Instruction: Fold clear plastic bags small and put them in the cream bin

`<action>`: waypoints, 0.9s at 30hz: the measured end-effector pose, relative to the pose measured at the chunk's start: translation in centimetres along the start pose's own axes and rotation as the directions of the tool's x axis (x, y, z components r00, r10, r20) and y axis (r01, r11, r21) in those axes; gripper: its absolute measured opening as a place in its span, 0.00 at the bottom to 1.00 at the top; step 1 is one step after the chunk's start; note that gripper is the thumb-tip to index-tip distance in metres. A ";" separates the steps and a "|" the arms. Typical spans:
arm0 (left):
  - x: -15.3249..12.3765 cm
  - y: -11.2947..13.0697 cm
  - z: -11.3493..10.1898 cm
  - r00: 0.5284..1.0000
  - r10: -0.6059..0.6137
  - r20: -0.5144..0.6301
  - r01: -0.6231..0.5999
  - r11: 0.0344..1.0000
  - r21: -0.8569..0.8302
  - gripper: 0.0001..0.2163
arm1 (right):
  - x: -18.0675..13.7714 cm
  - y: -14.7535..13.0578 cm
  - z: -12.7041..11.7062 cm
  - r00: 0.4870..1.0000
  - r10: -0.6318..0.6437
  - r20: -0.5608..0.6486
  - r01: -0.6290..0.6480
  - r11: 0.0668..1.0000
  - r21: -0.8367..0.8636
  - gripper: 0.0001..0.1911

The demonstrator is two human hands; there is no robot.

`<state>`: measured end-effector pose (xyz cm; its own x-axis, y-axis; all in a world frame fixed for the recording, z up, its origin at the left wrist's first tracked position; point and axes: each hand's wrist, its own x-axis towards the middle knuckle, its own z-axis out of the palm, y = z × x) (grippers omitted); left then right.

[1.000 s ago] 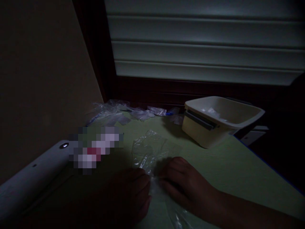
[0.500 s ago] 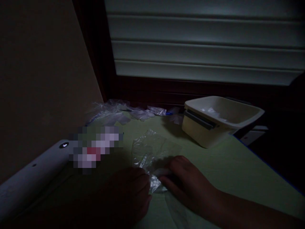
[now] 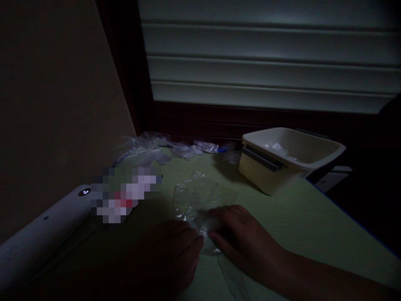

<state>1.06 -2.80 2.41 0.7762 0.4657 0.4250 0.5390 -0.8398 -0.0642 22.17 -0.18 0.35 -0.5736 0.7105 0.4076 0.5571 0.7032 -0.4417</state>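
Clear plastic film lies crumpled on the green surface, between and beyond both hands, likely spread flat so both can reach it. The left hand has a curled grip at its near edge; the right hand has a half-curled grip over it; whether either pinches film, I cannot tell. Farther off, a cream bin stands rightward, perhaps for reach; plastic pieces line the far edge.

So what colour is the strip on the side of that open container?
Dark grey: the strip stands out against the cream container, best seen in the head view.
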 end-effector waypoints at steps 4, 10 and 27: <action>-0.3 0.0 0.0 0.997 0.021 0.071 -0.020 1.000 -0.016 0.05 | -0.1 0.1 0.2 1.000 0.004 -0.026 -0.004 1.000 -0.024 0.23; -0.2 -0.4 0.2 0.982 0.034 0.185 -0.022 0.997 -0.068 0.04 | -0.1 -0.1 -0.2 0.995 -0.062 -0.077 0.060 0.998 -0.026 0.20; -0.1 -0.2 0.1 0.983 -0.046 0.175 0.066 0.992 -0.108 0.02 | 0.3 -0.9 -0.7 0.993 -0.104 0.052 0.107 0.993 -0.052 0.11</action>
<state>0.96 -2.65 2.25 0.7960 0.5454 0.2626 0.5501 -0.8328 0.0620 21.92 -0.54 1.47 -0.6590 0.6311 0.4093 0.5231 0.7755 -0.3535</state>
